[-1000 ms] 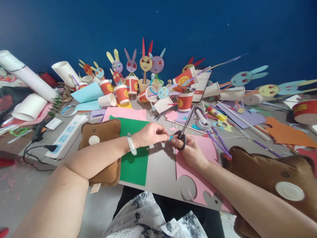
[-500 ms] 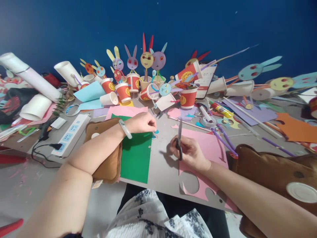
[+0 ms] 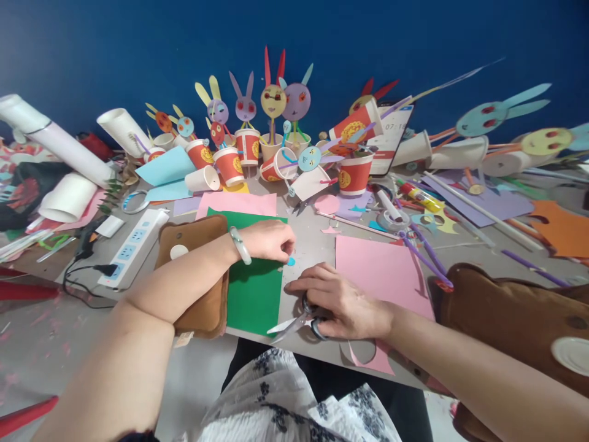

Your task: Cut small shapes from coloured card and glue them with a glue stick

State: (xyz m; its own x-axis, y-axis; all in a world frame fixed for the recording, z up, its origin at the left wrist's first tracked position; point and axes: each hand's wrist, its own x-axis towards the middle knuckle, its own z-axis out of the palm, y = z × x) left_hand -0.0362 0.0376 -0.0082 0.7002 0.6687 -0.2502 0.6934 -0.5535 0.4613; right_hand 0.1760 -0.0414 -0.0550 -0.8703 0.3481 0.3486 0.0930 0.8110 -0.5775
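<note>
My right hand [image 3: 343, 301] has its fingers through the handles of a pair of scissors [image 3: 294, 324], held low near the table's front edge. The scissor blades are parted and point left, towards the green paper [image 3: 254, 307]. Above that sheet's right edge is my left hand [image 3: 271, 240], its fingers curled together; whatever they pinch, if anything, is hidden. A small blue paper scrap [image 3: 291, 261] lies just below those fingertips. Pink paper [image 3: 372, 270] with round cut-outs lies under and behind my right hand.
Paper cups [image 3: 230, 166] with paper rabbit heads [image 3: 246, 107] stand along the blue wall. At the left are a power strip [image 3: 133, 248] and a brown cushion [image 3: 197, 307]. A second brown cushion [image 3: 506, 307], a glue stick [image 3: 418, 196] and purple sticks [image 3: 426, 255] lie right.
My right hand has come down and left, turning the scissors from upright to pointing left with parted blades. My left hand has shifted slightly right, still curled.
</note>
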